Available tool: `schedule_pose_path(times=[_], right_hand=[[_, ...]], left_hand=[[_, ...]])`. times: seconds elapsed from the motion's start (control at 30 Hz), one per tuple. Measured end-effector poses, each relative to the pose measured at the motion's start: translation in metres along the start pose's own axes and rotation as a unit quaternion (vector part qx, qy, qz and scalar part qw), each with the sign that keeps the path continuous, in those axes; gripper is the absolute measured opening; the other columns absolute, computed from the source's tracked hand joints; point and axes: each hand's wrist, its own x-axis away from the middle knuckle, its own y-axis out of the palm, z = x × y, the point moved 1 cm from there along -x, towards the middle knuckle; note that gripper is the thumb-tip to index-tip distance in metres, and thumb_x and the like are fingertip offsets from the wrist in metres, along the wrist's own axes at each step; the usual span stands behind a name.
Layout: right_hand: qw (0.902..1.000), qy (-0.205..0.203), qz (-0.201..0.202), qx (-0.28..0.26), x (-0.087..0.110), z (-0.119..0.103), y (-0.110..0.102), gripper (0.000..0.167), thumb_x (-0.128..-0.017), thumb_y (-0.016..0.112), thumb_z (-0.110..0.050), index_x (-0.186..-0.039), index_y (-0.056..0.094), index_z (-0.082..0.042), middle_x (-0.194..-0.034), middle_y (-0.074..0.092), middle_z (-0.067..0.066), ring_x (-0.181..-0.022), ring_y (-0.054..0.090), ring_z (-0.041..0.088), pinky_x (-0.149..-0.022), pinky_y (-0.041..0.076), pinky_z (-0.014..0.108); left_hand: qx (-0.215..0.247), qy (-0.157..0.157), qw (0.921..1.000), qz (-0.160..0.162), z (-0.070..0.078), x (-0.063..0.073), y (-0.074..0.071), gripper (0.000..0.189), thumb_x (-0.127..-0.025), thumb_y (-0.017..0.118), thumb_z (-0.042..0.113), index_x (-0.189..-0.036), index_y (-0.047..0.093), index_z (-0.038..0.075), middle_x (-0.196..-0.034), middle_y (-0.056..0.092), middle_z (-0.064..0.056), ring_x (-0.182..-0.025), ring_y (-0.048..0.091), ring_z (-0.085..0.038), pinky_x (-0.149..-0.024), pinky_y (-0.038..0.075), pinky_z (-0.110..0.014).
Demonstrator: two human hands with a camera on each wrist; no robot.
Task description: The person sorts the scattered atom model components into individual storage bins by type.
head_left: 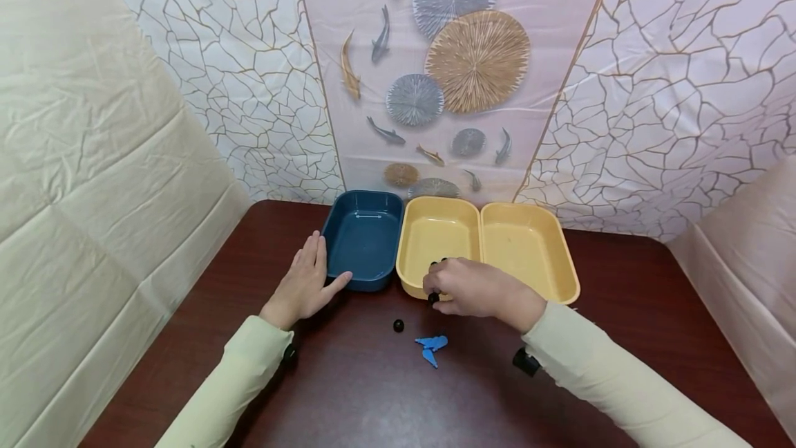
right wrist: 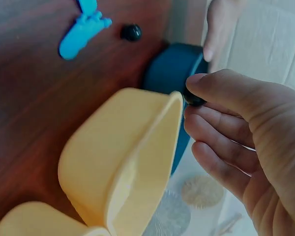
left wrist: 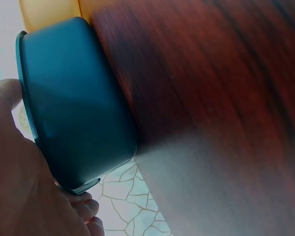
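My right hand pinches a small, glossy black ball between thumb and fingertips, over the near rim of the middle yellow bin. Small dark spots also show by its fingers in the head view. My left hand rests at the near left corner of the dark blue bin, its fingers lying straight along the side and the thumb at the front rim. On the table in front of the bins lie another black ball and a few small blue plastic pieces.
A second yellow bin stands to the right, touching the middle one. All three bins line up at the back of the dark red-brown table, against a patterned cloth backdrop. Pale cloth hangs at the left side.
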Motion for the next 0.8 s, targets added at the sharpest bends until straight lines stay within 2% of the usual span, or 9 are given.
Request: schedule_pose_path(times=[0.17, 0.43, 0.63, 0.8], right_hand=[[0.9994, 0.014, 0.019, -0.024, 0.002, 0.013, -0.008, 0.008, -0.09, 0.08, -0.006, -0.089, 0.073, -0.011, -0.083, 0.07, 0.002, -0.073, 0.053, 0.007, -0.068, 0.05, 0.02], [0.9974, 0.036, 0.038, -0.05, 0.001, 0.033, -0.011, 0.011, -0.091, 0.079, -0.006, -0.101, 0.08, -0.006, -0.096, 0.078, 0.004, -0.086, 0.071, 0.017, -0.078, 0.062, 0.028], [0.9944, 0.046, 0.055, -0.078, -0.006, 0.046, -0.006, 0.01, -0.092, 0.079, -0.007, -0.101, 0.08, -0.004, -0.098, 0.079, 0.008, -0.088, 0.074, 0.02, -0.078, 0.063, 0.032], [0.9898, 0.082, 0.051, -0.105, -0.009, 0.064, 0.005, 0.013, -0.093, 0.078, -0.007, -0.104, 0.078, -0.002, -0.102, 0.079, 0.009, -0.087, 0.075, 0.019, -0.08, 0.064, 0.034]], left_hand=[[0.002, -0.001, 1.0, -0.003, 0.0, 0.0, -0.001, 0.1, -0.105, 0.049, 0.058, -0.165, 0.008, -0.01, -0.176, 0.005, -0.028, -0.164, 0.011, -0.047, -0.132, 0.017, -0.061], [0.004, 0.001, 1.0, -0.002, 0.0, 0.0, -0.001, 0.099, -0.106, 0.048, 0.059, -0.165, 0.009, -0.011, -0.176, 0.006, -0.028, -0.164, 0.011, -0.047, -0.132, 0.017, -0.062], [0.001, 0.002, 1.0, 0.004, -0.001, 0.0, -0.002, 0.1, -0.105, 0.05, 0.058, -0.165, 0.01, -0.011, -0.176, 0.008, -0.029, -0.164, 0.013, -0.047, -0.132, 0.019, -0.061], [0.002, 0.001, 1.0, -0.001, -0.001, 0.0, 0.0, 0.101, -0.104, 0.05, 0.059, -0.165, 0.008, -0.01, -0.176, 0.006, -0.028, -0.164, 0.012, -0.046, -0.132, 0.018, -0.061]])
